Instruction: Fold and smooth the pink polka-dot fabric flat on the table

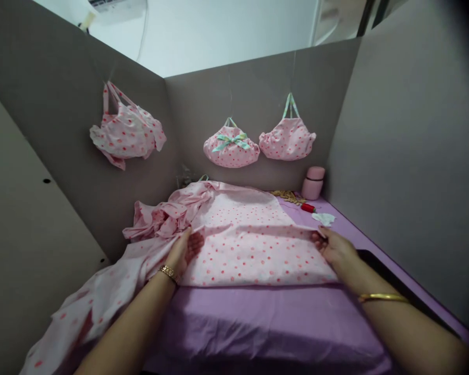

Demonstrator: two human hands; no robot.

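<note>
Spanning dotted fabric (254, 255), both hands (184, 249) (338, 252) pinch its edge — seemingly.

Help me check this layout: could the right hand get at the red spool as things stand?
Probably yes: the red spool lies just beyond the right hand, with only a small white scrap close to the way, though that hand would likely have to release the spotted fabric first.

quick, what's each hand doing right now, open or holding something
Left hand: closed on the raised edge of the dotted pink fabric, at its left.
Right hand: closed on the same edge, at its right.
</note>
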